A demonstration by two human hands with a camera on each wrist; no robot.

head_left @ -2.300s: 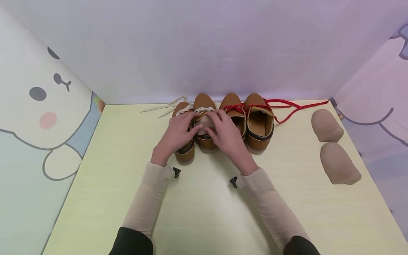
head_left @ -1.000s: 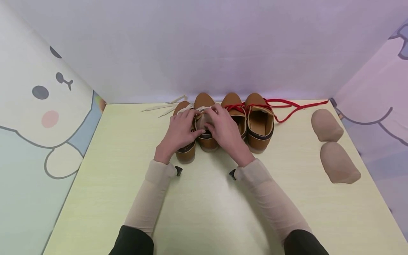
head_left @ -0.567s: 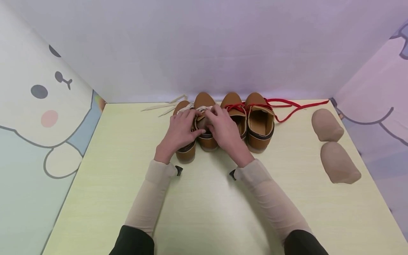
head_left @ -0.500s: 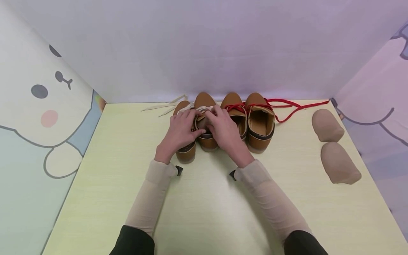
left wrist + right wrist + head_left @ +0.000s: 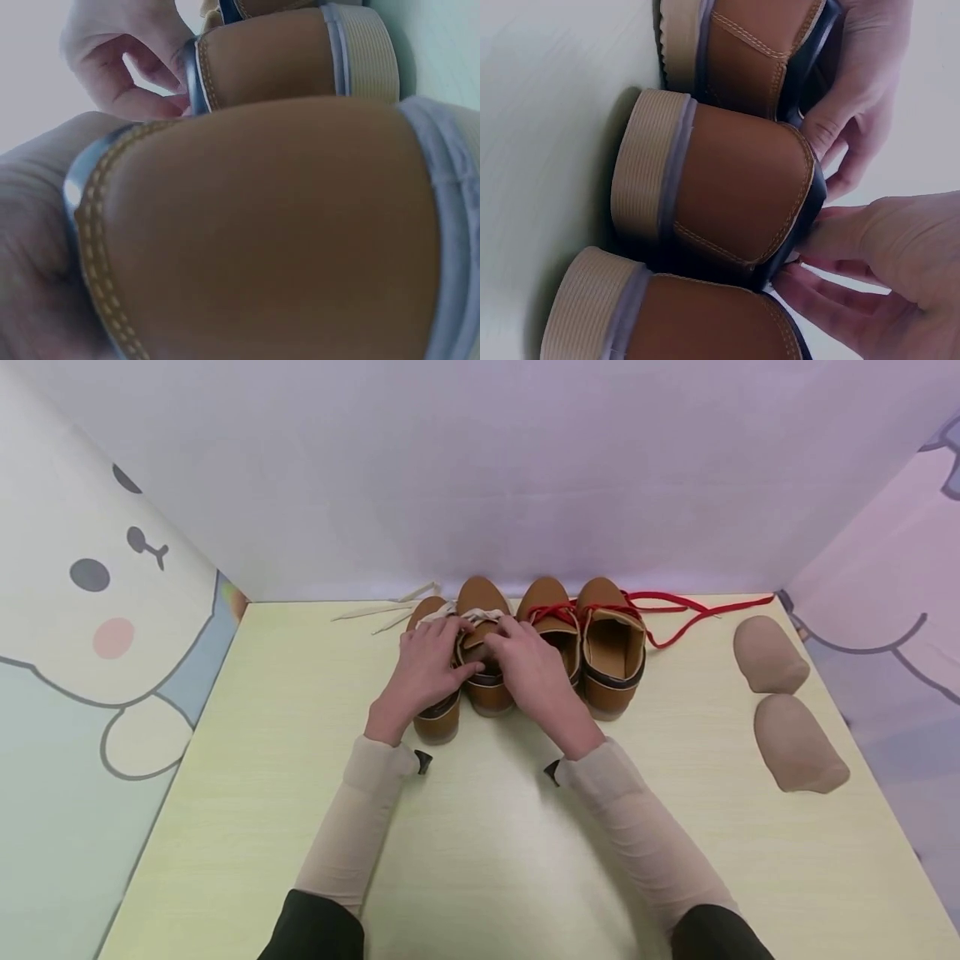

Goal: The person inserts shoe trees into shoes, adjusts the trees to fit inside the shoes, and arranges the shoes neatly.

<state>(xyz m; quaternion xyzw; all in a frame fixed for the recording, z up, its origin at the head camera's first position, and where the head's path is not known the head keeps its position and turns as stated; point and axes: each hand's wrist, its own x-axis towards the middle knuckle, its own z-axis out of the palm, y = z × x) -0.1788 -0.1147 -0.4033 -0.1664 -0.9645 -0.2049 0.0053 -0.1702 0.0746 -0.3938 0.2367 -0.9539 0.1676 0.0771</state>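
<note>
Hands [image 5: 427,664] bare; beige forearm sleeves [image 5: 337,831], black upper sleeves [image 5: 318,928], small black wrist pieces [image 5: 423,762].

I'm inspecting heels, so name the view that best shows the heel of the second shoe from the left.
Right wrist: the heel shows close up, with its ridged sole. Head shows it small, from above; left wrist shows it partly hidden behind the nearest shoe.
</note>
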